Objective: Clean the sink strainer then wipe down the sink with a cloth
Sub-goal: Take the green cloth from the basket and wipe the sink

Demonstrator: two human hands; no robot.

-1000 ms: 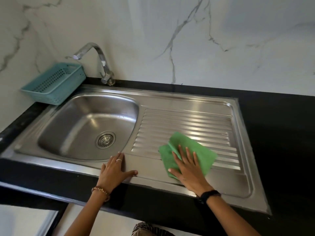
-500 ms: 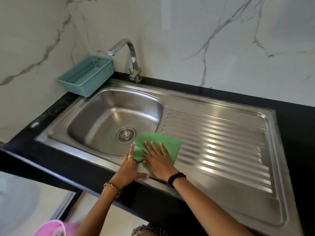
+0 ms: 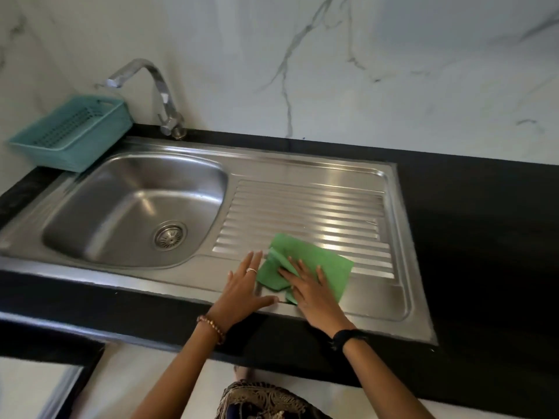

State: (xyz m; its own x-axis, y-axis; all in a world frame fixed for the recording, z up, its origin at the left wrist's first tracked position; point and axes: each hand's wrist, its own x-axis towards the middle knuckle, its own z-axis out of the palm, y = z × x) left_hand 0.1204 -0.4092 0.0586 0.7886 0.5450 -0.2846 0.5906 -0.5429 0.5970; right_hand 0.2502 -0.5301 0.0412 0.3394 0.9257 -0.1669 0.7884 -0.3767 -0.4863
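R fingers (image 3: 302, 269) flat on cloth (image 3: 332, 267), drainboard (image 3: 302, 207) under.

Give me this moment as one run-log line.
phase: wiping drainboard | right hand: flat on green cloth | left hand: flat on sink front rim | strainer: in drain

A black stone countertop (image 3: 472, 225) is running along the white marble-patterned wall, carrying a stainless-steel sink unit (image 3: 305, 173) set into it. A teal perforated plastic basket (image 3: 72, 131) is sitting at the counter's back left corner, just beside the curved chrome tap (image 3: 165, 95), which is standing behind the sink basin.
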